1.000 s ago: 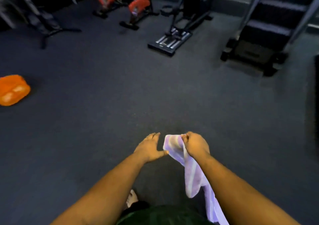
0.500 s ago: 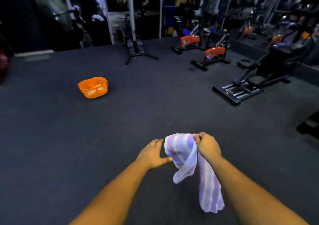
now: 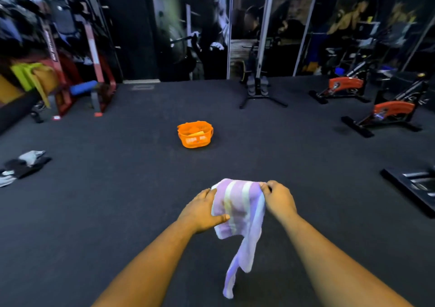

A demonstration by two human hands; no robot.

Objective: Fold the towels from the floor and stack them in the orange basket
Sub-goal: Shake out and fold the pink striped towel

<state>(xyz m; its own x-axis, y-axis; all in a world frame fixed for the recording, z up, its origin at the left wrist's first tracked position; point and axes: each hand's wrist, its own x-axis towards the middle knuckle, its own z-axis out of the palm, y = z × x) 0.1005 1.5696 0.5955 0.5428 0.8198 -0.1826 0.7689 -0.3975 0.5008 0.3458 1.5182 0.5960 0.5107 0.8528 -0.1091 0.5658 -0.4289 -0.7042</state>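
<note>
The towel (image 3: 237, 203) is lilac with pale white stripes; the basket (image 3: 195, 134) is bright orange; the floor (image 3: 117, 189) is dark charcoal.

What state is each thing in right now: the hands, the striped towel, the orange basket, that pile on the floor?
Left hand: grips the towel's left edge.
Right hand: pinches its top corner.
Purple striped towel: held up, partly folded, tail dangling.
Orange basket: upright on floor, something inside.
Cloth pile: crumpled, unfolded.

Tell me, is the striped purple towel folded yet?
Not yet. The towel is bunched between the left hand and right hand, one end dangling loose.
</note>
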